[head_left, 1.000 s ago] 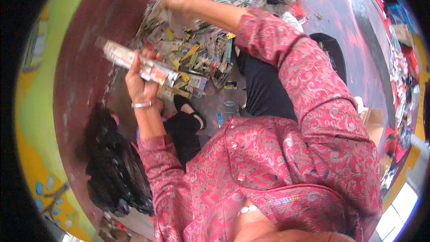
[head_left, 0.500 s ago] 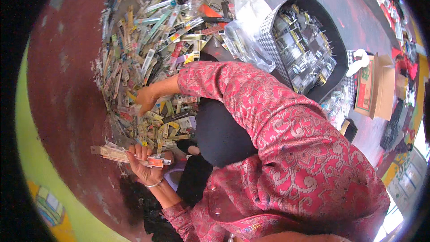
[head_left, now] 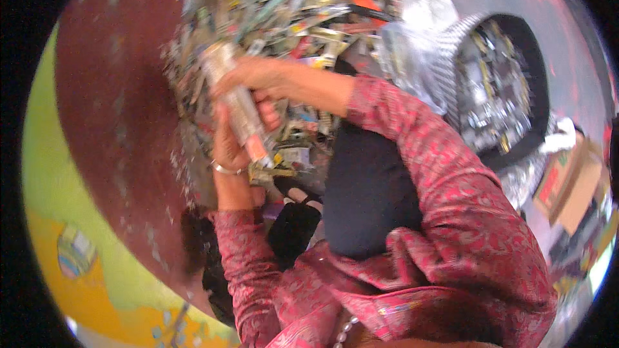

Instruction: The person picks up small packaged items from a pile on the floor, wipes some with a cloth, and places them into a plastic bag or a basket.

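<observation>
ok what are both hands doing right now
left hand: closed on a bundle of thin packets
right hand: closed on the same bundle, near its top

Dark red floor point(head_left: 116, 122), kinda speckled, curving down the left side with a green and yellow painted strip along its outer edge. Big messy heap of small packets and strips point(head_left: 284, 6) spread over the far end, mostly silver, green and yellow, too blurry to pick apart. Round black basket point(head_left: 516, 84) with a silver woven wall sitting toward the right edge, stuffed with shiny bits. Crumpled clear plastic bag point(head_left: 412, 38) just beside it. Brown cardboard box point(head_left: 570, 187) further right. Black bag point(head_left: 206, 270) down at the near end.
</observation>
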{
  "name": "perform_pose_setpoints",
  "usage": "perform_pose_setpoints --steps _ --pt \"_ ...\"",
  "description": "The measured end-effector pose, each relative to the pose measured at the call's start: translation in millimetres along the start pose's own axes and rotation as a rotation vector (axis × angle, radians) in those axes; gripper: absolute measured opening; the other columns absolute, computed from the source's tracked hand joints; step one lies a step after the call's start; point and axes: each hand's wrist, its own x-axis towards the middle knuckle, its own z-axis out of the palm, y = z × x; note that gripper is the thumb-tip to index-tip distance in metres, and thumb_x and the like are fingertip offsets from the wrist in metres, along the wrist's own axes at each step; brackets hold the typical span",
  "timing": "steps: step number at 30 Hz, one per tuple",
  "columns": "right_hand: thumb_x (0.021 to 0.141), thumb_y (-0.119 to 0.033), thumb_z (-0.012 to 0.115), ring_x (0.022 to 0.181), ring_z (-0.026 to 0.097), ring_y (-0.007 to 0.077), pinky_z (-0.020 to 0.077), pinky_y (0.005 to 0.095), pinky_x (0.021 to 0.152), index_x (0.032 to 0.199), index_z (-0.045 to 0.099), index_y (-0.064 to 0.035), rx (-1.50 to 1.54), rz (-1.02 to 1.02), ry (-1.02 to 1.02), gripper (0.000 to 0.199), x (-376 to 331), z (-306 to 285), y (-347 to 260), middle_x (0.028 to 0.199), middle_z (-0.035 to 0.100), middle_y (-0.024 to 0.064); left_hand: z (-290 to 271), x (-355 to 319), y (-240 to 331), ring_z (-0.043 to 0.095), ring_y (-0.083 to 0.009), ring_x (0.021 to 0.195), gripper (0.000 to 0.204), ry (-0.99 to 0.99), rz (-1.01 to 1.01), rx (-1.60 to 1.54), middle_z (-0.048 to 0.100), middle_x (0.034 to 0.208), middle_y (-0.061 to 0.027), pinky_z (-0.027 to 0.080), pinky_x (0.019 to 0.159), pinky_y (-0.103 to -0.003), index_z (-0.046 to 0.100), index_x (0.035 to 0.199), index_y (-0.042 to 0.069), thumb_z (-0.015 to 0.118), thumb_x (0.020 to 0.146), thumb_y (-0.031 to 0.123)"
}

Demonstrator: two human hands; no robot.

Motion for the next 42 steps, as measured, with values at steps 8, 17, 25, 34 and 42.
perform_pose_setpoints --steps 8,17,25,34,42 --pt "0.077 -0.009 0.054 0.065 0.059 0.0218 0.0513 0.0353 0.064 0.092 0.050 0.0006 0.416 -0.282 0.251 0.018 -4 -23 -25 0.069 0.057 0.0092 -12 5 -40 0.038 -0.0353 0.116 0.071 0.162 0.173 -0.561 0.038 0.126 -0.0193 0.029 0.097 -0.050 0.028 0.128 -0.001 0.040 0.082 0.052" --pt "0.069 -0.010 0.066 0.072 0.057 0.0136 0.0474 0.0261 0.066 0.110 0.047 0.0007 -0.086 -0.329 -0.049 0.046 -8 -8 -14 0.082 0.058 0.0065 21 56 -23 0.054 -0.0200 0.094 0.038 0.415 0.339 -0.508 0.056 0.104 -0.0036 0.043 0.083 -0.038 0.053 0.106 0.010 0.047 0.081 0.039" --pt "0.065 -0.022 0.063 0.067 0.060 0.0299 0.0461 0.0372 0.061 0.086 0.054 0.0020 -1.099 -0.457 0.552 0.033 -13 -13 -22 0.071 0.058 0.0186 -2 42 -25 0.044 -0.0175 0.111 0.050 0.448 0.116 -0.321 0.047 0.119 -0.0073 0.033 0.094 -0.034 0.041 0.120 0.008 0.051 0.082 0.040" --pt "0.064 -0.023 0.065 0.075 0.059 0.0242 0.0468 0.0346 0.063 0.098 0.047 0.0053 -1.292 -0.093 -0.191 0.048 -25 38 0 0.086 0.058 0.0192 -20 -1 -8 0.049 -0.0222 0.103 0.024 0.319 0.392 -0.235 0.053 0.113 -0.0111 0.037 0.091 -0.036 0.055 0.098 0.000 0.051 0.084 0.020" --pt "0.079 -0.033 0.058 0.093 0.053 0.0141 0.0425 0.0231 0.075 0.123 0.037 0.0027 -0.935 0.199 -0.250 0.061 -72 92 -34 0.109 0.054 0.0143 3 -88 39 0.050 -0.0264 0.103 0.012 0.225 0.700 -0.522 0.058 0.103 -0.0132 0.036 0.092 -0.045 0.055 0.081 0.007 0.053 0.082 0.018"
